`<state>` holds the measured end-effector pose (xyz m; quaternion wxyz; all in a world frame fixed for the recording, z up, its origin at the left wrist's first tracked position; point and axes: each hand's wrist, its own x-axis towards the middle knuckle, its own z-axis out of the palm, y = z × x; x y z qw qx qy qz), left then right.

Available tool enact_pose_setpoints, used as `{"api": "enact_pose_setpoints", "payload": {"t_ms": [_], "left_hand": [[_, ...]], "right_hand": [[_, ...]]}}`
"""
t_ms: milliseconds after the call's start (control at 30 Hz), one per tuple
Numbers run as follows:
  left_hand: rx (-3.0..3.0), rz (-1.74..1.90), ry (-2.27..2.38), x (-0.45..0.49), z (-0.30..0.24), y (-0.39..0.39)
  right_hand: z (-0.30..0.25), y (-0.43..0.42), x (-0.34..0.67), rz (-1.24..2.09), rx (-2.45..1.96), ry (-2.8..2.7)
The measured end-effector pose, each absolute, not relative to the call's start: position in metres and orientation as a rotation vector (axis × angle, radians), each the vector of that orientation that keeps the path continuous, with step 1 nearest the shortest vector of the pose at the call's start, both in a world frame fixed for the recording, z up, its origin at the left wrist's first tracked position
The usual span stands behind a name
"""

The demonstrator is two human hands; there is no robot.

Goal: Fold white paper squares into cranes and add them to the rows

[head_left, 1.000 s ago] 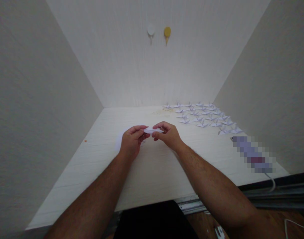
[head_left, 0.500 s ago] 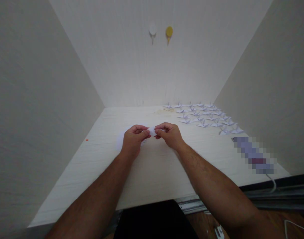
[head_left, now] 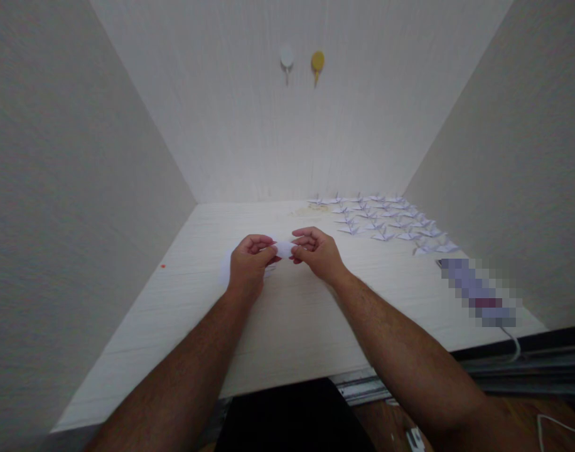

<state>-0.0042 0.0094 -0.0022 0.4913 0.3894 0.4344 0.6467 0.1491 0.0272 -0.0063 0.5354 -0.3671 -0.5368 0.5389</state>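
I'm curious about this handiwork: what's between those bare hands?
In the head view, a small white paper piece, held by the left hand and right hand.

The folded piece (head_left: 284,250) looks like matt paper, as do the creased cranes (head_left: 383,235). The tabletop (head_left: 292,326) resembles smooth laminate with faint wood-like streaks, and the back wall (head_left: 287,138) shows similar fine grain. The yellow hook (head_left: 317,60) looks plastic, the rail (head_left: 358,387) scuffed metal, the floor (head_left: 378,425) wood.

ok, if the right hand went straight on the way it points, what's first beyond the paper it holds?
Likely the left hand, which grips the opposite end of the white paper; depth is hard to judge here.
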Motion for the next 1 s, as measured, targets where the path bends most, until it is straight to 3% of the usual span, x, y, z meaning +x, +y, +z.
{"api": "enact_pose_setpoints", "payload": {"t_ms": [200, 467, 1000], "left_hand": [[0.979, 1.588, 1.064, -0.0025, -0.0035, 0.0089], [1.208, 1.31, 1.057, -0.0027, -0.0047, 0.006], [1.13, 1.331, 1.107, -0.004, -0.0048, 0.0074]], "right_hand": [[-0.003, 0.0273, 0.1519, 1.272, -0.997, -1.28], [-0.0027, 0.0262, 0.1522, 1.184, -0.947, -1.352], [0.0039, 0.0246, 0.1519, 1.225, -0.958, -1.263]]}}
